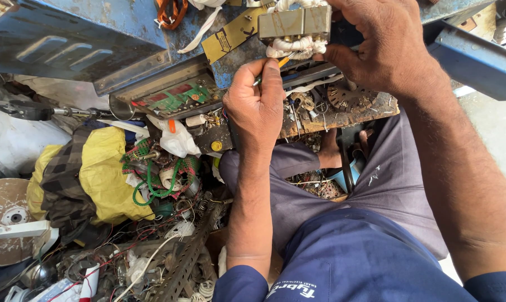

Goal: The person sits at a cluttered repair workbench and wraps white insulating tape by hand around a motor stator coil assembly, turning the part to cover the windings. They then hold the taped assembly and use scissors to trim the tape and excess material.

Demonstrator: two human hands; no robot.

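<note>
Left hand [257, 106] sits nearer, fingers curled tight around a thin yellow-handled tool [275, 67] poking up at the coil. Just above, the right hand [376, 42] has fingers wrapped round a small transformer [295, 25] with white-taped windings, up against the blue machine housing [96, 33]

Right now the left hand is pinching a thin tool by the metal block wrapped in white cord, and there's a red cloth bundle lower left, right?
Not quite. The head view shows the cloth bundle is yellow, not red. The rest holds: the left hand pinches a thin tool by the metal block wrapped in white cord.
</note>
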